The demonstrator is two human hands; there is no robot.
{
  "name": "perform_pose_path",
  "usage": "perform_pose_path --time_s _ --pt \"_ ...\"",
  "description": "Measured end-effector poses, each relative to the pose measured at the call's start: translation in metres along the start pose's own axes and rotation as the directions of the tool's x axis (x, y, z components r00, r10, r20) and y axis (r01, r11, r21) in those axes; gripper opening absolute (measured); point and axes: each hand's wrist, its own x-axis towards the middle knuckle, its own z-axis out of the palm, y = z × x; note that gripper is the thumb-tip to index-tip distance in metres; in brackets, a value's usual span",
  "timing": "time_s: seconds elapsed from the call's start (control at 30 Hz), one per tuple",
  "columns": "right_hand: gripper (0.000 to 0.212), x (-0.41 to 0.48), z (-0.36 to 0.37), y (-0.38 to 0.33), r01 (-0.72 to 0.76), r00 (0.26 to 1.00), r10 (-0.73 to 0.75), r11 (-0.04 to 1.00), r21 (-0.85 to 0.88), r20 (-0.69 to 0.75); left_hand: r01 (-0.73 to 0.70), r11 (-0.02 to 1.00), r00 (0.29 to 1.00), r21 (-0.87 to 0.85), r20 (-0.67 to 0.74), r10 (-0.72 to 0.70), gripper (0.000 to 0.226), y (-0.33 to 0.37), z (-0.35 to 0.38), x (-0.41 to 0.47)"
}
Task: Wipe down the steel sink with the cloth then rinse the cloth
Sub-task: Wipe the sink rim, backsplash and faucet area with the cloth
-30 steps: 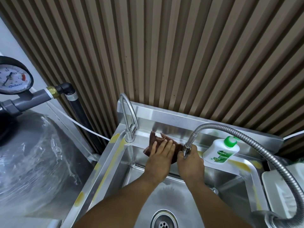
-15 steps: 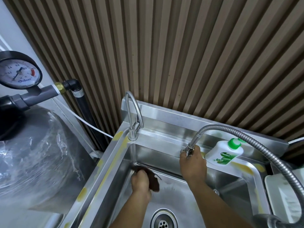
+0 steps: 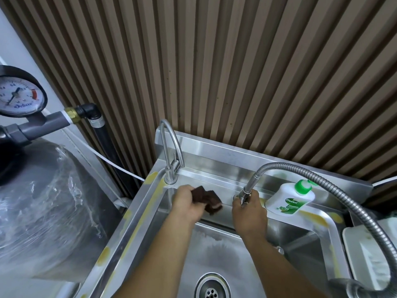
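Gauge point(image 3: 18, 94) and plastic-wrapped tank point(image 3: 43, 211) far left. Tap point(image 3: 171, 151) at the back-left corner of the sink point(image 3: 129, 229). Left hand point(image 3: 187, 206) has fingers curled round the bunched brown cloth point(image 3: 207, 200), held against the top of the sink's back wall, just right of the tap. Right hand point(image 3: 249, 214) grips the nozzle point(image 3: 245, 193), near the cloth but apart from it. Hose point(image 3: 300, 171) arcs off right. Soap bottle point(image 3: 290, 201) on back ledge beside right hand. Drain point(image 3: 211, 287) bottom centre.

Odds and ends sitting at either side
A gauge point(image 3: 18, 94) is sitting on a grey pipe point(image 3: 49, 123) above a plastic-wrapped tank point(image 3: 47, 211); a white bottle point(image 3: 290, 201) is standing before the slatted wall point(image 3: 236, 72), near a tray point(image 3: 352, 237).
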Motion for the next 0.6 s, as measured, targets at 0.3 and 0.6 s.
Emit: perform_pose_path --time_s 0.3,0.6 --pt "0.015 0.002 0.002 0.001 0.002 1.000 -0.002 1.000 0.011 -0.017 0.019 0.990 0.997 0.141 -0.080 -0.008 0.021 -0.030 -0.028 0.033" --pt "0.015 0.001 -0.001 -0.003 0.004 1.000 -0.004 1.000 -0.003 -0.007 -0.061 0.996 0.996 0.070 -0.057 0.065 0.019 0.009 -0.025 0.031"
